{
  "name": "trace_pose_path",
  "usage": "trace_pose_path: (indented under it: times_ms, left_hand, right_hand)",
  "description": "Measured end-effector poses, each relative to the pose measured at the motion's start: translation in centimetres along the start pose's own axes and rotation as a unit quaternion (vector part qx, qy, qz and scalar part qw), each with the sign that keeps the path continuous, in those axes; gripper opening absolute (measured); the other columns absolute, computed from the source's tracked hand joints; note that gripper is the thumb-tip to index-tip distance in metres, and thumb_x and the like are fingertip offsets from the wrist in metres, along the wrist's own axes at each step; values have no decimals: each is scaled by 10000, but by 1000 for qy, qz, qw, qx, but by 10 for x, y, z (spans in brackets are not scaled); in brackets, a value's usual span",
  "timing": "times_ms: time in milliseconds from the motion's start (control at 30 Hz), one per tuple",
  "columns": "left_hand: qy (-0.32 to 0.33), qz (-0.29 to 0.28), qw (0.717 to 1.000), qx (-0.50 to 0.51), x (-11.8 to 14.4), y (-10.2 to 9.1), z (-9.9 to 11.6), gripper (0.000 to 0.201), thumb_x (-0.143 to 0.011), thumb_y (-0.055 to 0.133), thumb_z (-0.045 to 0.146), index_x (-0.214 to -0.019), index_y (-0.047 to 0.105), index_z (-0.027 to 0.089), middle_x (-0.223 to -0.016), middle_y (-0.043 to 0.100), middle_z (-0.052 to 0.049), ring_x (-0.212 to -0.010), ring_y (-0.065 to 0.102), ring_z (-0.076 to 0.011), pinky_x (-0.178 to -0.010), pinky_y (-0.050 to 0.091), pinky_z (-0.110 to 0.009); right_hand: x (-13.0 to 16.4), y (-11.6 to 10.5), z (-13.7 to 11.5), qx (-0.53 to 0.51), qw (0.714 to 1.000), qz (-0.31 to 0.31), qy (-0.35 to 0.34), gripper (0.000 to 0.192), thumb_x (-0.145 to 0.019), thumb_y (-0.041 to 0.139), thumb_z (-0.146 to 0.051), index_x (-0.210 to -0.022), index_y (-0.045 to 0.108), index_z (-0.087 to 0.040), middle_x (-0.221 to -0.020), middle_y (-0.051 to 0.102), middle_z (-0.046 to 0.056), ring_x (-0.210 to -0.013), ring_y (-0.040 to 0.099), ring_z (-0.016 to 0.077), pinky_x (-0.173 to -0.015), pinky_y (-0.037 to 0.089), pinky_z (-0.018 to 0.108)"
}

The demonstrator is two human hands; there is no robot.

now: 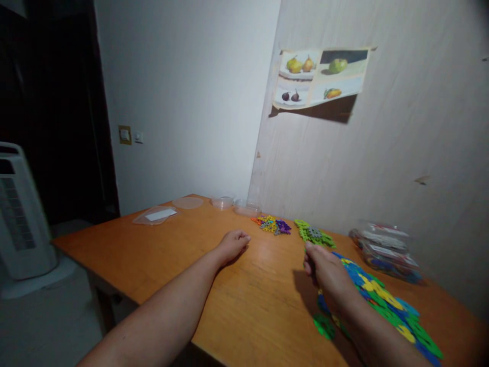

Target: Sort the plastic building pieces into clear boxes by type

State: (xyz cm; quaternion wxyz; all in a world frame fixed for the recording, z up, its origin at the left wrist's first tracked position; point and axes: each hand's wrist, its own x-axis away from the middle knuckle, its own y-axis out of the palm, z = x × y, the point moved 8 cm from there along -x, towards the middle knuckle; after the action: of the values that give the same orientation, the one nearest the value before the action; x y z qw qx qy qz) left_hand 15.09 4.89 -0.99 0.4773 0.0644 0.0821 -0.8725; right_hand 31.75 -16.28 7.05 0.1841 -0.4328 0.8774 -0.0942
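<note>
"Right hand (328, 267) and forearm, foremost, enter from five o'clock of the wooden table (237, 316) (twelve being its far side); fingers curled in, thumb uppermost. Left hand (231, 245), toward twelve, is loosely fisted. Whether either pinches anything, I cannot tell."

"Which containers are shown?"

"At twelve, two clear plastic tubs (222, 204), contents indiscernible. At eleven, a translucent round lid (187, 203); at ten, a flat clear plastic sheet (143, 219) bearing a white rectangle (161, 214). At two, stacked clear packs (389, 260) enclose coloured contents, blue among them."

"And the loose pieces?"

"Blue, green and yellow snowflake discs (382, 293) form an elongated spread at three to four, beside the right forearm; its long axis runs from ten to four. One green notched disc (324, 326) lies across that forearm, at five. Smaller multicoloured pieces (273, 225) lie at one; lime-green pieces (303, 230), with grey, just beyond the right hand."

"Labels?"

"Pale, reddish-marked labels top the packs; their lettering is too blurred to read."
</note>
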Motion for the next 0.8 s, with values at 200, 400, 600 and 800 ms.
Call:
trace_pose_path:
  times_ms: [200,400,600,800]
  left_hand:
    - [14,6,1000,-11,1,1,2,221,-784,566,387,-752,524,173,-535,492,54,-448,393,-72,-470,264,-207]
    - [11,53,996,-66,-2,-8,-1,200,-789,586,355,-744,567,161,-557,533,32,-497,449,-88,-493,316,-204]
    - [-39,108,988,-105,-10,-19,-6,138,-785,594,296,-739,584,166,-551,544,23,-507,472,-103,-502,333,-211]
    - [-60,115,980,-149,-29,-24,-1,145,-750,629,269,-661,568,173,-524,530,9,-523,493,-130,-504,328,-229]
  right_hand:
    - [4,69,8,72,995,-20,-71,382,-876,394,-509,-638,482,-224,-554,524,-2,-548,501,164,-510,340,260]
    - [8,93,29,223,962,-78,-134,280,-909,396,-435,-759,519,-233,-698,634,7,-667,574,185,-599,347,269]
    - [18,97,25,277,946,-113,-128,274,-920,389,-432,-787,530,-238,-721,653,5,-698,600,187,-601,338,262]
    - [20,102,24,264,947,-138,-117,310,-925,379,-453,-770,533,-232,-722,662,5,-698,613,190,-634,364,275]
